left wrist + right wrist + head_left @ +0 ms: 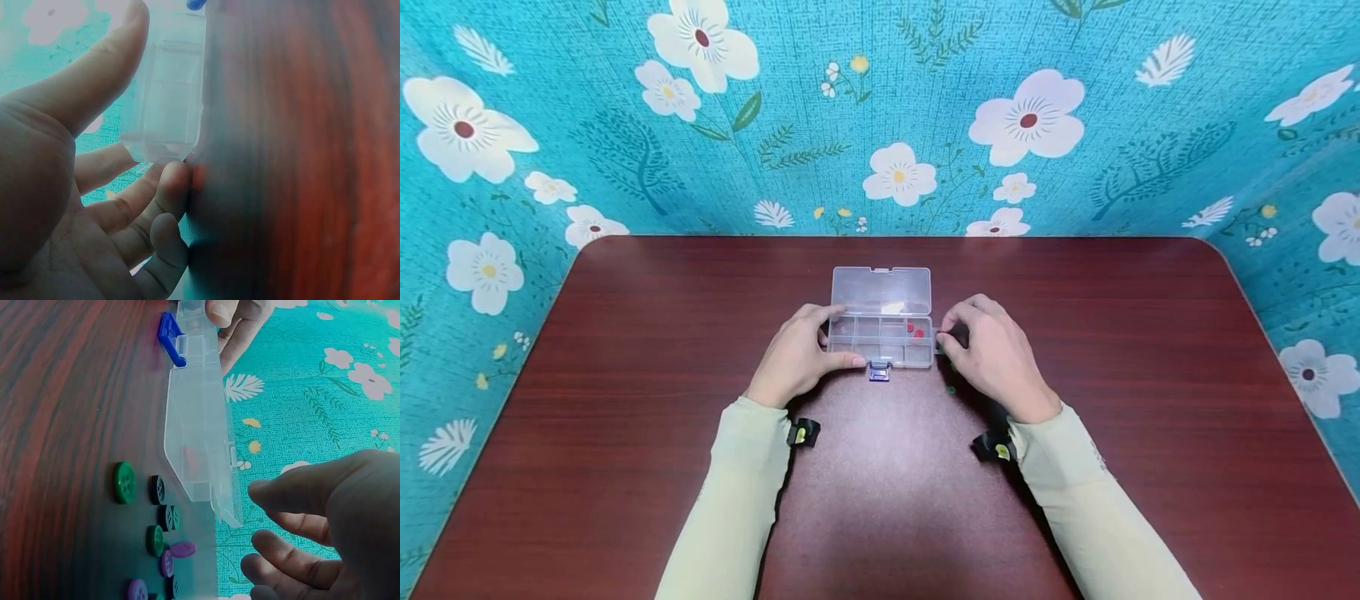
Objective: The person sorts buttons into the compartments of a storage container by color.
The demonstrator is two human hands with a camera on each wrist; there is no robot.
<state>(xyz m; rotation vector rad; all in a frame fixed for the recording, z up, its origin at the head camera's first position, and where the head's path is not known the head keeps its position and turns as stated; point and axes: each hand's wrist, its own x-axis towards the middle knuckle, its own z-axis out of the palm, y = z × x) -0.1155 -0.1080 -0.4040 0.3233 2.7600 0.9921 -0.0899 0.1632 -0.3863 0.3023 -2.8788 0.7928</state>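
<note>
While the brown table [880, 500] bears an open-lidded clear box [892, 354], my left hand [797, 346] grips its left end; my right hand [992, 350] is narrowed at the other, whether around anything I can't make out. Work looks early: red pieces [919, 333] sit inside, back right; green buttons [124, 482], black buttons [157, 489] and purple buttons [182, 549] lie outside.

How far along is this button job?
Apparently done: the lid is open and red buttons sit in the clear box. In hand: the left hand grips one end of the box; the right hand is beside the other, though whether it holds anything is unclear. Probably left: green buttons, black buttons and purple buttons lying on the table.
</note>
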